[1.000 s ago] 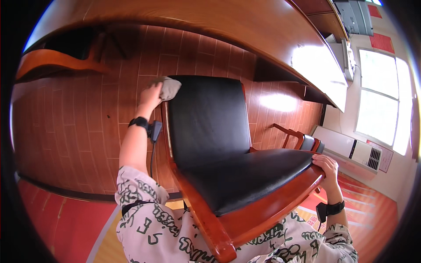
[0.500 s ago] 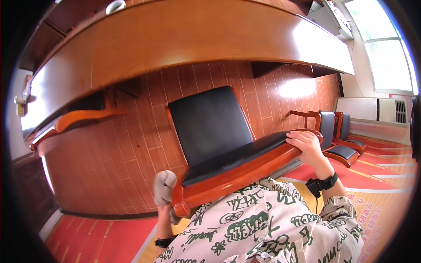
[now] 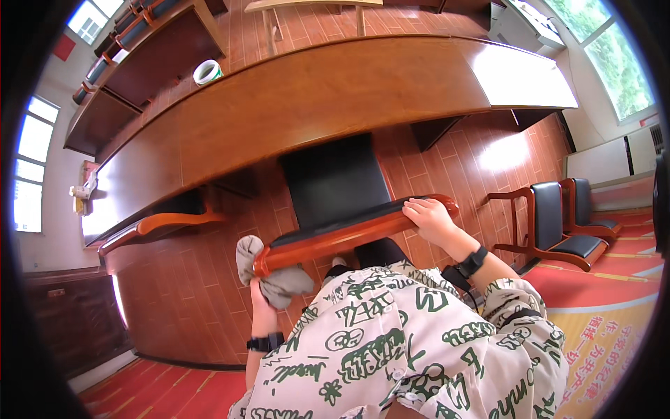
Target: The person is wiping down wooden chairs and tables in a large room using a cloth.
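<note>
brown worktop [image 3: 335, 91] stood far | left hand [image 3: 259, 300]: fingers clasped grey cloth [image 3: 287, 285] around chair rail [image 3: 342, 239], left end | right hand [image 3: 434, 222]: fingers curled over rail's right end

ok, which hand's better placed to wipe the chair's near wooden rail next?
Left, I'd judge: the left hand holds the grey cloth at the near wooden rail's left end. The right hand, no cloth visible, rests over the rail toward its right end.

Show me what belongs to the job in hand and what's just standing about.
In the job:
grey cloth, in the left hand
black-padded chair, right hand on its wooden rail

Standing about:
long desk
two chairs at right
another chair at left
</note>
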{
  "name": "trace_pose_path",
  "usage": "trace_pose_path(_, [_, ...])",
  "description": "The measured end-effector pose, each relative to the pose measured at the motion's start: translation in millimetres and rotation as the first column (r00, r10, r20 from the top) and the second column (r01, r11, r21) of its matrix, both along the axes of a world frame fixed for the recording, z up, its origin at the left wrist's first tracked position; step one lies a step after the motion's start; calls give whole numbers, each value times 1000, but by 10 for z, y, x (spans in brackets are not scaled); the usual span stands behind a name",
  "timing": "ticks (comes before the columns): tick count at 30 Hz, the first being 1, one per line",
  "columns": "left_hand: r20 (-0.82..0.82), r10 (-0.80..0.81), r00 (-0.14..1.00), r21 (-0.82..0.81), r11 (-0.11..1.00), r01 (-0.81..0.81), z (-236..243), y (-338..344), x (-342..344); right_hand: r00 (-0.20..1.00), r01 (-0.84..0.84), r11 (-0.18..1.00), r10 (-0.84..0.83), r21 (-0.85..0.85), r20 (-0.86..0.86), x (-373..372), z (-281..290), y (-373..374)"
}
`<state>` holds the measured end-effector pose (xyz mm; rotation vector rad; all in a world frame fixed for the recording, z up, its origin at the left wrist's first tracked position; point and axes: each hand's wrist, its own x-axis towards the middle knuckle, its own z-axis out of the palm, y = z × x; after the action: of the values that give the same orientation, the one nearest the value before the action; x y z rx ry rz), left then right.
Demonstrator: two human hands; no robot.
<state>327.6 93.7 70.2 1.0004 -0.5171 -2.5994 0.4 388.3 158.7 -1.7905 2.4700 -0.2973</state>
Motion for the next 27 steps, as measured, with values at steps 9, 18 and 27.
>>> trace_pose_path(9, [144, 139, 980, -185, 976, -111, -235, -403, -720, 995, -5, 998, -1, -60, -98, -574, -503, -561])
trace_pose_path(18, [188, 271, 944, -110, 961, -254, -501, -1028, -1165, 985, 21, 999, -25, -25, -171, -907, -688, -1166])
trace_pose_path(27, [267, 481, 835, -452, 828, -332, 57, -1147, -640, 995, 66, 998, -65, 14, -72, -932, -492, -1144])
